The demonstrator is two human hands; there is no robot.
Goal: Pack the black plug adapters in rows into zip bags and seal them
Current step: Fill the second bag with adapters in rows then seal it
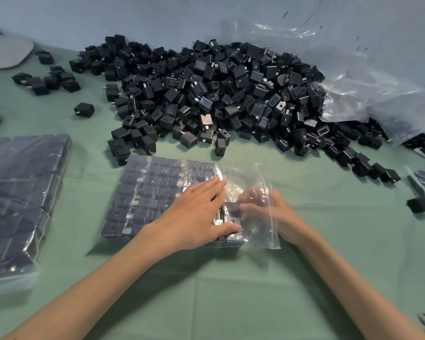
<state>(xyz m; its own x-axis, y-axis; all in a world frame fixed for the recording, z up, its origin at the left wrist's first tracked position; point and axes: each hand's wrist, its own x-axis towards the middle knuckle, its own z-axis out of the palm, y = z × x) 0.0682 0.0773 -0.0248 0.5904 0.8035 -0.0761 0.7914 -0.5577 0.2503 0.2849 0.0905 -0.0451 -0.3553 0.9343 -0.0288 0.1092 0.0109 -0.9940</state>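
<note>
Now: the left hand [196, 217] is laid flat on the bag [241, 175], fingers straight and spread, pressing the rows; nothing is gripped. The right hand [268, 212] is inside the bag mouth, blurred behind the film. Its fingertips meet an adapter [231, 209] at the row end; whether that is pinched or only pushed cannot be told.

Step judged: the last row is being seated. The packed rows [152, 190] should be held down flat while the end piece is pushed flush, so none tip. The zip strip [265, 190] should be kept free of adapters, and air pressed out before sealing.

Film: thin, clear, crinkled, probably slippery. Adapters: hard matte black cubes with metal prongs, which might snag the film. The loose pile [219, 94] lies beyond on green cloth [231, 278]; filled bags [22, 192] are at left.
</note>
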